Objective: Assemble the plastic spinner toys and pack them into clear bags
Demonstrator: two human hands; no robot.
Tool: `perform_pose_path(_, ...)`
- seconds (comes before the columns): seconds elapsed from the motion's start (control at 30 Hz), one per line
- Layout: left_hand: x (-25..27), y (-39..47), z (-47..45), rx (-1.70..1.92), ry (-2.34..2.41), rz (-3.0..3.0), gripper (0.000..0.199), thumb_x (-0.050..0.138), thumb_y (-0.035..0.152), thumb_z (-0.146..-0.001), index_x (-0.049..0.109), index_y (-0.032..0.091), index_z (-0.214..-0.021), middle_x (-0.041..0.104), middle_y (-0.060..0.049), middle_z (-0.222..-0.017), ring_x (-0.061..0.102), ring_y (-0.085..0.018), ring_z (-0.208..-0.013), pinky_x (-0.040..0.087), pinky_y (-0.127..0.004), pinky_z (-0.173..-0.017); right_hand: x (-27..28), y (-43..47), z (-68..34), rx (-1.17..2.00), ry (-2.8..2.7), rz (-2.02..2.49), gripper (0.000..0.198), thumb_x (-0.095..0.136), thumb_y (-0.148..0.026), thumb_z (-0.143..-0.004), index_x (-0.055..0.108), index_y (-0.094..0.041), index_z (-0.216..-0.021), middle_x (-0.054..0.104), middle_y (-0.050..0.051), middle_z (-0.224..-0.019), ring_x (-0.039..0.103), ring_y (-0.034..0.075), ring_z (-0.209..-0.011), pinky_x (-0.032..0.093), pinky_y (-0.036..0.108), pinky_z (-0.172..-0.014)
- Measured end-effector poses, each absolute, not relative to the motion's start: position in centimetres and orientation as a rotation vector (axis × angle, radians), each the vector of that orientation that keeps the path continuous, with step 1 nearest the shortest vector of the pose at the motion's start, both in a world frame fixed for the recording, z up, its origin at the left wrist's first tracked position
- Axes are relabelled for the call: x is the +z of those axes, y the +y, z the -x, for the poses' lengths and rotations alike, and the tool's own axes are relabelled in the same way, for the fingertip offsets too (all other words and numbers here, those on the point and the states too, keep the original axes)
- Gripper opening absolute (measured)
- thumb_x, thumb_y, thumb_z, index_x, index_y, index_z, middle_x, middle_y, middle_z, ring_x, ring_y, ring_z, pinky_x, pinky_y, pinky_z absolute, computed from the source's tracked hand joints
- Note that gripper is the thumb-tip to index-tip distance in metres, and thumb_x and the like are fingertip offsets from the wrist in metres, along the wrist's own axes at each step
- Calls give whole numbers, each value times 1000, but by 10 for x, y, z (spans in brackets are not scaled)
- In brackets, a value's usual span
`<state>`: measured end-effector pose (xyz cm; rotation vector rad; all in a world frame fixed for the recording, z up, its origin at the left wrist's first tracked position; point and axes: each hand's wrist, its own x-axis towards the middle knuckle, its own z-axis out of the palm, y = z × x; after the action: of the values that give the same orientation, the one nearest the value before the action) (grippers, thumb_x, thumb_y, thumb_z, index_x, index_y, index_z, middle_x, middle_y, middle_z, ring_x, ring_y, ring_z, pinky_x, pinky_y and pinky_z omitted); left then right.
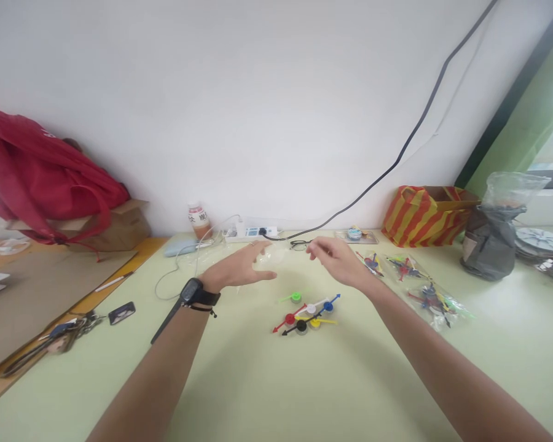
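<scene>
My left hand point(242, 267), with a black watch point(196, 291) on its wrist, reaches over the table with thumb and fingers spread apart. Beside its fingertips is a clear plastic bag point(276, 256); whether they touch it I cannot tell. My right hand point(336, 261) has its fingers curled into a pinch, and what they hold, if anything, is too small to make out. Below and between both hands lie several arrow spinners on round bases, among them a red spinner point(289, 319), a black spinner point(301, 327), a blue spinner point(328, 307) and a green spinner point(295, 298).
Bagged spinners point(431, 298) lie at the right, near a striped bag point(424, 215) and a grey bag point(488, 242). Along the wall stand a bottle point(199, 221) and a power strip point(253, 232). Keys point(78, 325) and a red backpack point(50, 172) are at the left.
</scene>
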<state>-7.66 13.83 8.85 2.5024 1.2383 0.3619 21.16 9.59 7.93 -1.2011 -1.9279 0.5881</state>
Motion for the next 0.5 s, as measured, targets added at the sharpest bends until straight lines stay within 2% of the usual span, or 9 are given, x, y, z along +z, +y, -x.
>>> perform_pose_path(0.1,79,150,89,310,1305,-2381,94,67,72,-82,41,22,-157,62,-15,-130,63,-31,-107,49,-40,-91,53,93,-197,660,-2226,1107,21,55,-26,-97,73,-19,-105,75,8,-105,65,21,-90,50,33,-81)
perform_pose_path(0.17,75,153,91,310,1294,-2334,95,67,72,-82,39,21,-158,63,-14,-126,64,-29,-105,49,-39,-90,36,89,-186,691,-2357,1051,26,58,-24,-95,72,-20,-117,72,10,-119,63,25,-110,50,37,-92)
perform_pose_path(0.23,73,153,89,340,1245,-2293,94,67,70,-83,40,22,-158,64,-13,-125,64,-27,-102,50,-37,-88,22,85,-177,699,-2464,1011,28,61,-20,-92,72,-21,-119,71,10,-121,60,27,-118,49,38,-95)
perform_pose_path(0.37,79,148,82,368,1154,-2199,92,69,65,-84,35,27,-161,64,-10,-129,66,-25,-101,51,-34,-85,16,84,-170,595,-2510,1061,26,61,-9,-86,74,-19,-107,74,10,-107,63,26,-106,48,36,-89)
perform_pose_path(0.5,88,143,81,356,1100,-2132,86,66,62,-89,32,31,-162,63,-8,-132,64,-25,-108,50,-33,-89,30,94,-181,531,-2378,1127,18,57,-13,-91,74,-18,-97,74,8,-96,65,21,-90,47,33,-81)
